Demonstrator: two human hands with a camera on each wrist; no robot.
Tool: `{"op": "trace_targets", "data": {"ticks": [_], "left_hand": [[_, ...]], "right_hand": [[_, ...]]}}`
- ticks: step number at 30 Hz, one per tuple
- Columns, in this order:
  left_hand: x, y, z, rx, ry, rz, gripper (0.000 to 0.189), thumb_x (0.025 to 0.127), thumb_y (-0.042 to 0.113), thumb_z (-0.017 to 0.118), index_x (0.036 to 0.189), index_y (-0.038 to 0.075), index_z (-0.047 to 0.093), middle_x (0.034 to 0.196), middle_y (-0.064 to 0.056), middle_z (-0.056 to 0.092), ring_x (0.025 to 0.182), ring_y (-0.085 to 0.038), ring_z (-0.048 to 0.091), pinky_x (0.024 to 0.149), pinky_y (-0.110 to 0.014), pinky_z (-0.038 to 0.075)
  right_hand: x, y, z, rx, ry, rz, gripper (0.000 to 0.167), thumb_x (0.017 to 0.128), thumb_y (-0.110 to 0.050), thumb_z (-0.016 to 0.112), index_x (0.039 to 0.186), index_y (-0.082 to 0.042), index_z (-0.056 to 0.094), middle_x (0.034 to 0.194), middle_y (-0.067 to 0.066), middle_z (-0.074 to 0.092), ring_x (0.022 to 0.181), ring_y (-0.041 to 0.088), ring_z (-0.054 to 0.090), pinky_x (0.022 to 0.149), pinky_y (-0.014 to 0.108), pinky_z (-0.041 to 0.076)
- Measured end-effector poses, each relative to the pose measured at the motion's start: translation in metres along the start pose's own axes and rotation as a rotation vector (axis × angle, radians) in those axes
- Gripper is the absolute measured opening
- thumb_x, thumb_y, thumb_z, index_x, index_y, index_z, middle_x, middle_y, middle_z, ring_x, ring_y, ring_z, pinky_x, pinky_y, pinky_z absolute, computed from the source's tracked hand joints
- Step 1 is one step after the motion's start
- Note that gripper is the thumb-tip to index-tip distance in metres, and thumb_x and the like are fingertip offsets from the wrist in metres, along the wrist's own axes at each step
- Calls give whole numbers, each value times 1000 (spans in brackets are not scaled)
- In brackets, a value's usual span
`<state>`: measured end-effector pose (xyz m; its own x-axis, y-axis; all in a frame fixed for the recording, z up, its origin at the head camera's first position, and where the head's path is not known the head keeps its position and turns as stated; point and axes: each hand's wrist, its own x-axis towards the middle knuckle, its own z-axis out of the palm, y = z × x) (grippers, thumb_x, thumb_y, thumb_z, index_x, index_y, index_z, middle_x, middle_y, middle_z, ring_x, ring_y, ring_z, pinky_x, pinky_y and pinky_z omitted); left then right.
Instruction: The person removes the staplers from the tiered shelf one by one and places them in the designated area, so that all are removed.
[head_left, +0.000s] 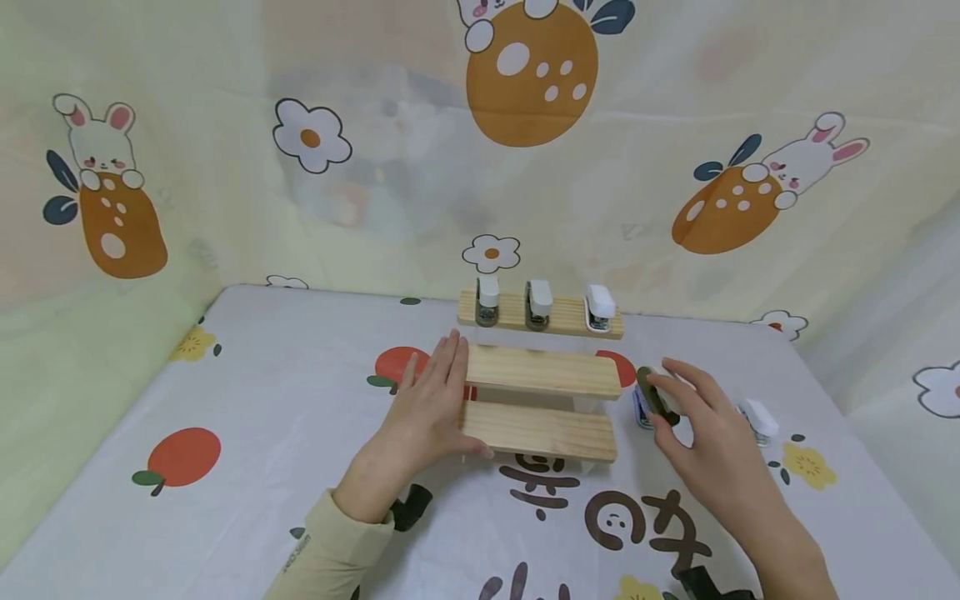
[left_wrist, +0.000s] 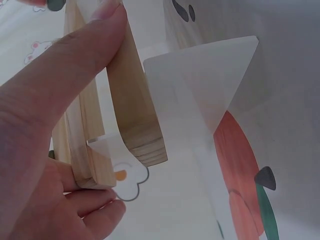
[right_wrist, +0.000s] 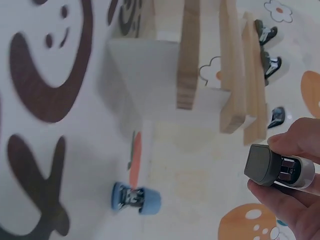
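Note:
A stepped wooden display rack (head_left: 540, 371) with white side panels stands mid-table. My left hand (head_left: 431, 408) grips its left end, the thumb (left_wrist: 75, 70) on the front board and the fingers at the end of the board behind. Right of the rack, my right hand (head_left: 705, 425) pinches a small dark-green and white stapler (right_wrist: 265, 165) between thumb and fingers, above the cloth. Below it a blue stapler (right_wrist: 135, 197) is on the table, partly hidden in the head view. Three small staplers (head_left: 538, 304) stand in a row on the rack's rear board (head_left: 561, 325).
A white stapler (head_left: 760, 419) lies right of my right hand, partly covered by it. The table wears a printed cloth (head_left: 262, 492) with fruit and lettering. Behind it hangs a patterned curtain (head_left: 390, 200).

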<state>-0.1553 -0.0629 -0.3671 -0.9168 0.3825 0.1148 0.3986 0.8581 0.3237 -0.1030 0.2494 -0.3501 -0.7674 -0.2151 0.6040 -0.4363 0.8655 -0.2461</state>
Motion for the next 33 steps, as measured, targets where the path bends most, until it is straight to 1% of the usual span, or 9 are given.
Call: {"op": "trace_targets", "data": {"ticks": [4,6,7,12,18,22,26,33], "left_hand": [[0,0,0,-2,2,1,142,54,55,93,157,-2,14,166,-17,12,154,-31,18,123,-58,15],[1,1,0,-4,-1,0,142,54,55,93,157,-2,14,167,-16,12,154,-31,18,123,-58,15],[1,1,0,-3,-1,1,142,54,55,93,157,-2,14,167,-17,12,154,-31,18,123,-58,15],[2,0,2,7,-2,1,142,54,56,93,157,-2,13,167,-16,12,154,-30,17,123,-57,15],[2,-1,2,14,-2,-3,143,54,56,93,157,-2,13,167,-15,11,154,-29,17,123,-56,15],[2,-1,2,14,-2,-4,143,54,56,93,157,-2,12,167,-15,11,154,-29,17,123,-57,15],[2,-1,2,8,-9,-9,144,54,56,93,158,-1,11,167,-15,10,154,-29,17,123,-57,14],[2,-1,2,11,-12,-8,144,54,56,92,158,-1,11,167,-16,11,154,-29,16,123,-57,14]], "right_hand": [[-5,4,2,-7,-26,30,54,70,9,80,120,-3,65,134,18,57,110,38,61,88,35,52],[-8,6,3,-21,-50,46,53,70,8,80,120,-2,65,134,19,56,111,39,60,82,52,51],[-9,7,3,-28,-62,54,52,71,7,80,120,-2,65,134,20,55,111,40,60,82,56,51],[-17,12,5,-37,-121,76,50,73,5,78,120,-2,64,134,21,54,111,41,59,83,58,52],[-23,20,10,-42,-163,42,50,72,4,78,119,-2,64,129,20,56,104,40,62,79,56,54],[-27,23,13,-53,-193,47,51,71,4,80,119,-1,64,127,21,56,102,41,64,78,55,55],[-31,25,14,-64,-238,72,50,72,3,80,120,-1,64,127,21,56,104,41,63,78,54,56],[-35,25,15,-70,-406,193,48,79,-3,78,125,-2,61,132,23,51,112,44,59,85,57,55]]}}
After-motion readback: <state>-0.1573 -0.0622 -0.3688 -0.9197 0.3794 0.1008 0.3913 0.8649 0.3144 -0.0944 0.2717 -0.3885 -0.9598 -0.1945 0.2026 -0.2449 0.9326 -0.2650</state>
